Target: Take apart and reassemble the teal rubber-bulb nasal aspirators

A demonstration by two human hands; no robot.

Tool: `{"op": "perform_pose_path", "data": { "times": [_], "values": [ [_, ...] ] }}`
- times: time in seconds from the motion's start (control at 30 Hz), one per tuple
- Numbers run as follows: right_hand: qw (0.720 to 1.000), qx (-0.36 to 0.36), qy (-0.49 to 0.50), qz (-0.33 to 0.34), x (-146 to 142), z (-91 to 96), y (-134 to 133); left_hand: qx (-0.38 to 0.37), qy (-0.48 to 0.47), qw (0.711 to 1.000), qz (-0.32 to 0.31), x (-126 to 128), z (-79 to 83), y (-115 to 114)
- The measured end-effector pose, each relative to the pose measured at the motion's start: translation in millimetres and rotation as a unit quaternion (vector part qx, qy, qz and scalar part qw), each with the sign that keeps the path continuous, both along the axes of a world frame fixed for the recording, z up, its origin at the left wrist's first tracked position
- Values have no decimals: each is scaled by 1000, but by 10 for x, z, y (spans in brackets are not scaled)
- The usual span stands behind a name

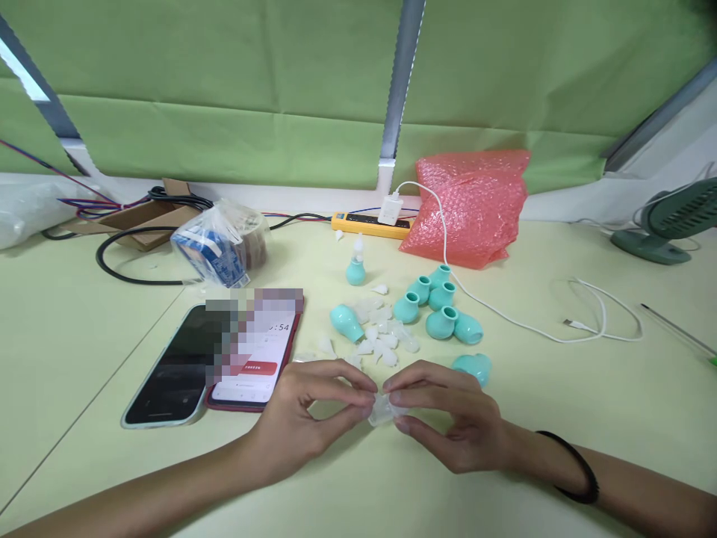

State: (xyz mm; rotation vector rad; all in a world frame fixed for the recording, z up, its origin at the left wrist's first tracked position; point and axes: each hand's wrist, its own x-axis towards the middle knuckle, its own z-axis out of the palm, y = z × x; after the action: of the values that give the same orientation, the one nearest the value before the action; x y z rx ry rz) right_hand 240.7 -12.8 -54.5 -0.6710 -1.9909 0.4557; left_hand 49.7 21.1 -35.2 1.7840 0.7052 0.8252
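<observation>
Between the fingertips of both hands is a small translucent plastic piece, low over the table front. My left hand pinches its left side, and my right hand grips the right side; fingers hide part of it. Just beyond lie several small white tips and clear plastic parts. A turquoise bulb rests on its side among them. Several open-necked turquoise bulbs cluster to the right. One bulb with a clear top stands upright farther back. Another turquoise piece lies behind my right hand.
Two phones, one dark-screened and one lit, lie at left. Behind them is a plastic-wrapped bundle. A yellow power strip, red bubble wrap, white cable, screwdriver and green fan occupy the back and right.
</observation>
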Motion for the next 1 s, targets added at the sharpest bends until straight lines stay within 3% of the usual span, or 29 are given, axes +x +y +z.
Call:
{"op": "perform_pose_path", "data": {
  "times": [0.23,0.47,0.57,0.83,1.0],
  "values": [
    [1000,-10,-11,14,6,4,-1,-158,-9,987,-26,1,1,59],
    [1000,-17,-9,18,-6,23,-8,-157,-17,987,-15,14,-24,58],
    [1000,-25,3,17,-12,30,-5,-107,-15,994,-9,11,-49,50],
    [998,-41,41,27,-22,18,3,150,-8,988,-23,-39,-121,-11],
    [996,-62,62,17,-25,8,4,219,-34,975,-30,-39,-133,-26]
  ]
}}
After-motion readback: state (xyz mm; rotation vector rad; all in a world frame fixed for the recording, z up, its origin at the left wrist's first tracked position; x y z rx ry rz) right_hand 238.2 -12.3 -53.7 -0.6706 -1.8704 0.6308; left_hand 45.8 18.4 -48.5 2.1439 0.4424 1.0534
